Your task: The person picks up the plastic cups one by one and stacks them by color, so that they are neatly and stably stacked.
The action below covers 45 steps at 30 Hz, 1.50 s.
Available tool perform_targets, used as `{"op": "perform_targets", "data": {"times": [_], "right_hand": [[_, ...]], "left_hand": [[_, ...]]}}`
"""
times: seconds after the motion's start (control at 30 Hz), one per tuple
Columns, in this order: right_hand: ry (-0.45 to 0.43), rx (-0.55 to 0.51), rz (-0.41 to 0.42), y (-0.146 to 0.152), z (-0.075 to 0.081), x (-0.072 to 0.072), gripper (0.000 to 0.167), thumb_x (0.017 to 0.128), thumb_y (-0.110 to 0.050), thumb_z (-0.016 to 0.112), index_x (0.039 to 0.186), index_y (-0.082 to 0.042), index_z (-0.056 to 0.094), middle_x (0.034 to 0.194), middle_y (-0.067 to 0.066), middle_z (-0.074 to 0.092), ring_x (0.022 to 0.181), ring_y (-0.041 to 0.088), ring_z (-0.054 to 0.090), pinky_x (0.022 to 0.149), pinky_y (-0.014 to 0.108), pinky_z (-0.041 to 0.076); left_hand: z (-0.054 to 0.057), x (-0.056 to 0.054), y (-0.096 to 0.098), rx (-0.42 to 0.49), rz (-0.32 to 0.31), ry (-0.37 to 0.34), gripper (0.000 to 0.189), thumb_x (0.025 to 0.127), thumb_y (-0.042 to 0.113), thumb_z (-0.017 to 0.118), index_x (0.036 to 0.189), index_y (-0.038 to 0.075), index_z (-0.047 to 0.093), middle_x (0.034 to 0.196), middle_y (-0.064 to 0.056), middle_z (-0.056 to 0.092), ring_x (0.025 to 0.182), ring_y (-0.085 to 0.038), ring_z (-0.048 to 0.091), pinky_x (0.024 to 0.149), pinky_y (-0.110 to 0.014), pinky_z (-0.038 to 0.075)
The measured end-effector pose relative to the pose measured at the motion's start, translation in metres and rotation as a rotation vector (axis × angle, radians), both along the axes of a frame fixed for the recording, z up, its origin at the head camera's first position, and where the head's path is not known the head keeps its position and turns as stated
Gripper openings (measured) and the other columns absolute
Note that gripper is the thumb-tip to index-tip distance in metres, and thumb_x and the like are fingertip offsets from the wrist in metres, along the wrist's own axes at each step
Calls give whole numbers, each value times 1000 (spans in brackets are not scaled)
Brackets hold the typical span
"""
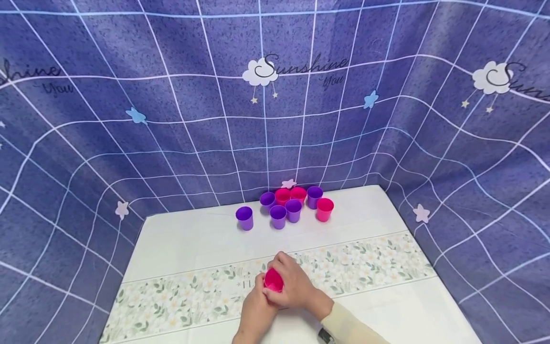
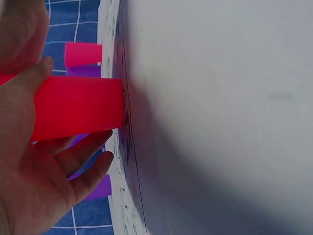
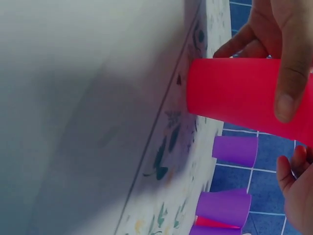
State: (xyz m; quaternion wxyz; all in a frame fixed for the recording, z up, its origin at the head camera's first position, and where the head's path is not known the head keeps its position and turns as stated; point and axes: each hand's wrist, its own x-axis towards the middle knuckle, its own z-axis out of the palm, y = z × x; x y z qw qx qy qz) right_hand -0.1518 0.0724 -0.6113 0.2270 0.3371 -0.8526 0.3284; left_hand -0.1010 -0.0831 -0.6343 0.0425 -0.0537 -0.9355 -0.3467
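Observation:
Both hands hold a pink plastic cup [image 1: 273, 281] over the near middle of the table, its opening facing up. My left hand [image 1: 259, 306] grips its left side. In the left wrist view the left thumb lies along the cup [image 2: 80, 105], the other fingers on its far side. My right hand [image 1: 293, 281] grips the cup near its rim from the right, fingers around the far edge and thumb on the near edge. In the right wrist view the cup [image 3: 234, 88] hides much of the right hand, whose fingertips [image 3: 285, 169] show at lower right.
At the back stand several purple cups [image 1: 245, 219] and three pink cups [image 1: 324, 210], some close together. A floral band [image 1: 185, 296] crosses the white table [image 1: 193, 239]. Blue gridded cloth [image 1: 206, 143] hangs behind and on both sides. A small dark object [image 1: 325, 336] shows by the right sleeve.

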Motion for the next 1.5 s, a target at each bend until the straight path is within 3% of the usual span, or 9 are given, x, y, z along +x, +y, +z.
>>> {"op": "perform_targets", "data": {"times": [0.23,0.53,0.93,1.17,1.3,1.5], "right_hand": [[-26,44,19,-2,-5,2,46,82,-49,78,113,-18,63,105,-3,55,92,7,51,79,14,45],[-15,78,74,2,-15,4,41,97,-53,64,120,-20,64,112,0,57,99,10,53,88,25,49],[-63,35,46,2,-17,10,26,102,-29,59,123,-17,66,116,5,60,102,15,57,86,30,53],[-116,-51,55,10,-33,13,45,97,-8,55,142,-9,58,127,7,62,117,21,61,100,41,55],[-166,-73,20,16,-37,13,46,100,-7,53,146,-8,56,131,9,65,121,21,62,105,44,54],[-192,-97,-40,27,-36,5,39,102,-7,53,140,-6,61,127,12,67,115,22,64,102,44,55]], "left_hand": [[-2,0,0,8,7,-9,70,79,28,86,137,9,52,106,-9,79,95,-24,79,79,-39,64],[-4,1,0,-25,0,72,64,80,21,82,135,8,52,101,-11,78,89,-27,79,75,-40,63],[-5,0,-1,-8,12,61,69,75,20,85,135,12,52,104,-12,79,94,-28,79,82,-42,64],[-4,2,0,5,14,19,76,80,39,90,139,11,50,115,-15,79,104,-28,79,92,-45,63],[-5,3,0,10,21,29,81,78,42,92,139,9,50,116,-17,78,105,-30,78,92,-47,63],[-7,3,1,50,34,21,85,74,44,94,140,11,50,117,-16,78,107,-31,78,93,-49,62]]}}
